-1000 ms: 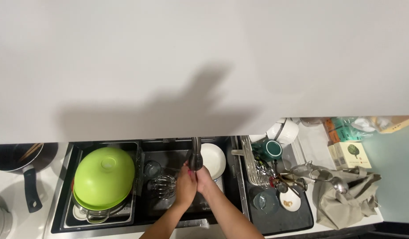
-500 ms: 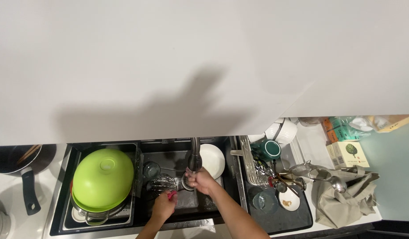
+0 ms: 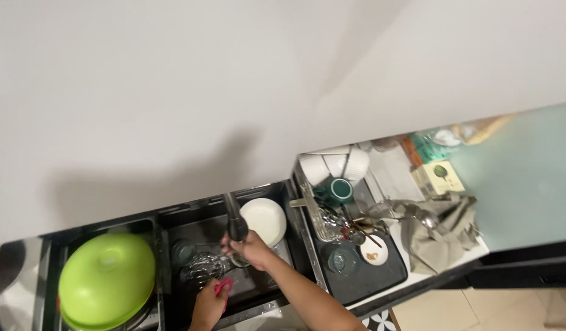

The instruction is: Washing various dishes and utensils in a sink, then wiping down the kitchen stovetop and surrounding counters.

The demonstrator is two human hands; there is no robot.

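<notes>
My right hand is clamped on a glass under the faucet; my left hand, below it, pinches the pink sponge. I should scrub firmly inside.

1. Sink: dark, matt.
2. Whisk: shiny metal wire.
3. Lid: green, smooth glossy plastic.
4. Plate: white, glossy.
5. Towel: grey matt cloth, crumpled.
6. Wall: white, matt, smooth.

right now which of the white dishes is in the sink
The round white plate leaning at the sink's back, just right of the faucet. The other white dishes sit stacked on the drying rack.
</notes>
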